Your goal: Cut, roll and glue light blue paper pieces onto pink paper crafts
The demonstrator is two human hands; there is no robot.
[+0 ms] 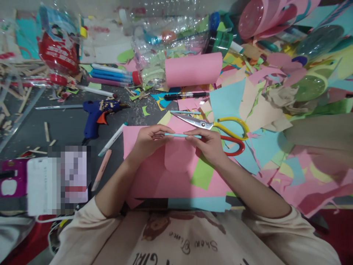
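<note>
A thin light-blue paper roll (180, 135) lies level between my two hands. My left hand (151, 139) pinches its left end, and the fingers of my right hand (206, 142) close on its right part. Beneath the hands spreads a pink paper sheet (154, 180), with a smaller pink piece and a green paper piece (203, 173) on it. Just beyond my right hand rest scissors (204, 124) with one yellow and one red handle, blades pointing left. Another thin light-blue stick (186, 112) lies by the blade tips.
At left are a blue glue gun (95, 114), a white marker (112, 140), a peach marker (102, 169) and a white phone (38, 186). Plastic bottles, one wrapped in pink paper (193, 70), lie at the back. Paper scraps (275, 106) cover the right side.
</note>
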